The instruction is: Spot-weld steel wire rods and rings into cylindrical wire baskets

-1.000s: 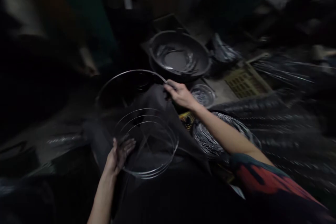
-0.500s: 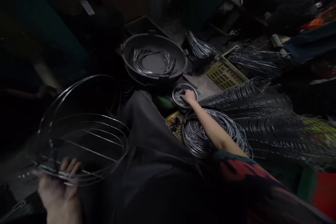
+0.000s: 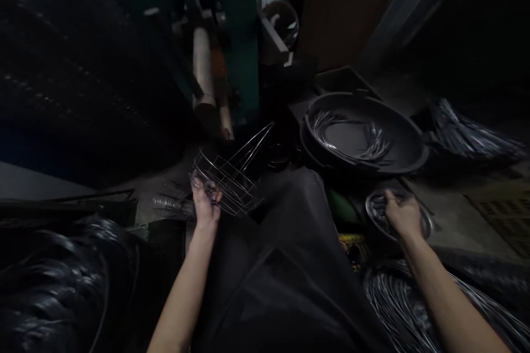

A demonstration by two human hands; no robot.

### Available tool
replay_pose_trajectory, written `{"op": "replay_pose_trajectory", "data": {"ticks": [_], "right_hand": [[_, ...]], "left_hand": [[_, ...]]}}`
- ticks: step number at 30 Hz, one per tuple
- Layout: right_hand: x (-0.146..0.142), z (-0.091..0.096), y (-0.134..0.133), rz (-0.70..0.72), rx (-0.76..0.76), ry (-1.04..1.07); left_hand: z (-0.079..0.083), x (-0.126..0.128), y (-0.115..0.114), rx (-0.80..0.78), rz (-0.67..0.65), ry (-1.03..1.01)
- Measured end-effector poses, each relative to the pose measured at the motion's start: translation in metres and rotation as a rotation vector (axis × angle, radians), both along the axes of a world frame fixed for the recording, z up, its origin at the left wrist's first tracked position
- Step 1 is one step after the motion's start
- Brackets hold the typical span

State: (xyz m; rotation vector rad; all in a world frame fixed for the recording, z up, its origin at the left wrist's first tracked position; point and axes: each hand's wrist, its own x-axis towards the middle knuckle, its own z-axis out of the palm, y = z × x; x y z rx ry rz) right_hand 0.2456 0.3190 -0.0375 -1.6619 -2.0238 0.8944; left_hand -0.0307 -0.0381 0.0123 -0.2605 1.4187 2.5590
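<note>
Silver wire makes up the open basket frame (image 3: pixel 229 176) that your left hand (image 3: pixel 206 202) grips, its fingers curled around the lower wires. The frame tilts, its narrow wire ends pointing up and away from you, and it sits just beyond the edge of the dark cloth (image 3: pixel 285 281) draped over your lap. A small bunch of wire pieces (image 3: pixel 171 204) lies on the floor just beside your left hand.

Your right hand (image 3: pixel 403 215) rests down in a shallow round metal dish (image 3: pixel 374 211), with loose wire pieces (image 3: pixel 379 207) in the dish under it. The fingers curve downward, but you cannot tell whether they are closed on any wire.

Just beyond the dish sits a wide black basin (image 3: pixel 368 100) with curved wire lengths (image 3: pixel 331 129) lying inside it. A bundle of wire rods (image 3: pixel 467 135) lies beside the basin on the right. Below your right forearm is a large wire coil (image 3: pixel 397 303). At lower left, a dark curved mass (image 3: pixel 53 281) is too blurred to identify.
</note>
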Motion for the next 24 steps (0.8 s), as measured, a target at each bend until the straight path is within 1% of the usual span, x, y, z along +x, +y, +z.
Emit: {"op": "replay_pose_trajectory", "data": {"ticks": [2, 3, 4, 6, 8, 10, 13, 15, 18, 21, 24], "right_hand": [[-0.032, 0.016, -0.025, 0.066, -0.199, 0.336], [-0.051, 0.026, -0.04, 0.12, -0.289, 0.457], [-0.071, 0.037, -0.054, 0.216, -0.349, 0.536], [-0.112, 0.059, -0.083, 0.411, -0.442, 0.591], [-0.15, 0.076, -0.109, 0.531, -0.545, 0.627], [-0.185, 0.088, -0.132, 0.544, -0.637, 0.685], [-0.227, 0.095, -0.16, 0.484, -0.701, 0.713], [-0.246, 0.097, -0.172, 0.47, -0.723, 0.712], [-0.26, 0.101, -0.184, 0.478, -0.752, 0.743], [-0.261, 0.102, -0.189, 0.474, -0.738, 0.747], [-0.257, 0.098, -0.188, 0.457, -0.696, 0.735]], "left_hand": [[-0.002, 0.001, -0.002, -0.002, 0.006, 0.039], [-0.002, 0.001, -0.004, 0.003, 0.009, 0.049], [-0.002, 0.001, -0.005, 0.007, 0.011, 0.057], [-0.001, 0.001, -0.008, 0.011, 0.012, 0.069], [0.0, 0.001, -0.012, 0.022, 0.009, 0.079], [0.001, 0.0, -0.015, 0.04, 0.015, 0.083], [0.0, -0.001, -0.022, 0.07, 0.041, 0.08], [-0.001, -0.003, -0.026, 0.088, 0.053, 0.07], [-0.001, -0.005, -0.032, 0.081, 0.067, 0.029], [-0.001, -0.006, -0.036, 0.083, 0.09, -0.008], [-0.002, -0.007, -0.039, 0.12, 0.107, -0.017]]}}
